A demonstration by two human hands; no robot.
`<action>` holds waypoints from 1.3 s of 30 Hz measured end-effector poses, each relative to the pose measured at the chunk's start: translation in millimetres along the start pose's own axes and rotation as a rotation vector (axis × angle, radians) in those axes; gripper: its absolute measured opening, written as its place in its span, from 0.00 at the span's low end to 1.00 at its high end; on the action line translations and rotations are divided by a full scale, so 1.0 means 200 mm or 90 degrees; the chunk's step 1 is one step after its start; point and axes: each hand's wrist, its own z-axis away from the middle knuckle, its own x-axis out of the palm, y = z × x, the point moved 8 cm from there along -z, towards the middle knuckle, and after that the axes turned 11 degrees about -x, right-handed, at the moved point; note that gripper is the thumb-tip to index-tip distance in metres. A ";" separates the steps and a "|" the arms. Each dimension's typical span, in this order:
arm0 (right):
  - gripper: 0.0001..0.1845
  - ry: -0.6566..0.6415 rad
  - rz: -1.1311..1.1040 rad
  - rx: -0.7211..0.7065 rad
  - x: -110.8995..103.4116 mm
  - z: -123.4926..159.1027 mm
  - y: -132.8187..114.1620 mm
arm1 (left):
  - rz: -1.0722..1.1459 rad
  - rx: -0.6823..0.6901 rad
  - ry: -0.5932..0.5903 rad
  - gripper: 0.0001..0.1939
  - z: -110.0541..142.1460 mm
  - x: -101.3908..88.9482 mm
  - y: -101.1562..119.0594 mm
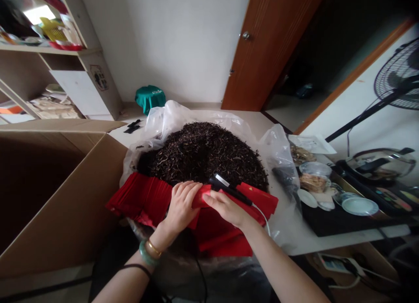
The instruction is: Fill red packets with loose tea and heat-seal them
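Observation:
My left hand (pixel 185 204) and my right hand (pixel 229 209) are close together in front of a heap of dark dried tea leaves (pixel 209 150). Between them is a small red packet (pixel 202 197), with the fingers of both hands closed on it. A slim black handheld device (pixel 231 189) with a bright strip and a white cable lies just beyond my right hand. To the left of my left hand spreads a row of red packets (pixel 144 198). More red packets (pixel 225 237) lie below my hands, partly covered by my right forearm.
A clear plastic sheet (pixel 278 150) surrounds the tea. At left stands an open cardboard box (pixel 75 207). Tubs and a round lid (pixel 360 205) sit on the right beside a glass-lidded pot (pixel 379 163). Behind are a teal bag (pixel 150 98), a fan (pixel 397 71) and a wooden door (pixel 262 45).

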 end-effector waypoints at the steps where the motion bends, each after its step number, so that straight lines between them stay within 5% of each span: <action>1: 0.26 -0.010 0.001 0.006 0.01 0.00 0.00 | 0.004 -0.002 0.002 0.26 0.00 0.00 0.00; 17: 0.20 -0.044 0.041 -0.010 0.03 0.00 -0.05 | 0.024 0.032 0.006 0.25 -0.01 -0.02 0.04; 39: 0.25 -0.003 0.068 0.017 0.00 0.01 -0.02 | 0.031 0.025 -0.001 0.24 0.00 -0.01 0.02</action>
